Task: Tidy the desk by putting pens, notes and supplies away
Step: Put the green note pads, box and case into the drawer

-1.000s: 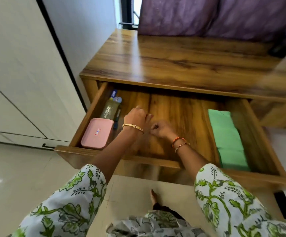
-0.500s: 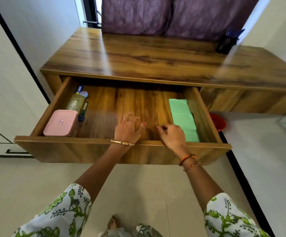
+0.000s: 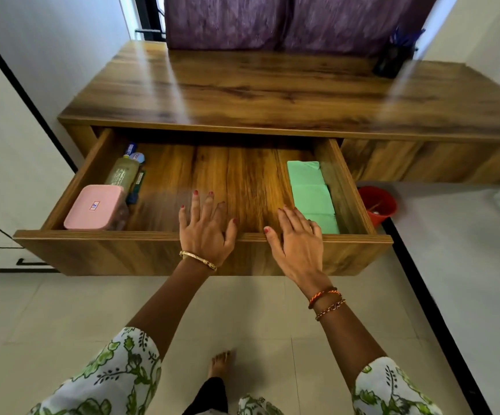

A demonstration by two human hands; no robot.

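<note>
Both hands lie flat over the front edge of the open drawer [image 3: 141,253], fingers straight and spread, gripping nothing. The left hand [image 3: 205,232] reaches over the middle of the edge, fingertips above the bare drawer floor; the right hand [image 3: 295,241] sits just beside it, apart from it, fingertips near the green notes [image 3: 311,193] — flat, matte paper sheets laid in a row along the drawer's right wall. At the drawer's left end a rounded pink box [image 3: 94,208] with a smooth plastic lid sits in the front corner, and behind it lies a yellowish translucent bottle [image 3: 121,175] with small, blurred items beside it. The drawer and desk [image 3: 272,94] are glossy wood-grain board. A dark pen holder [image 3: 394,59] stands at the desk's back right — blurred. A red bucket [image 3: 377,205] sits on the pale tiled floor.
</note>
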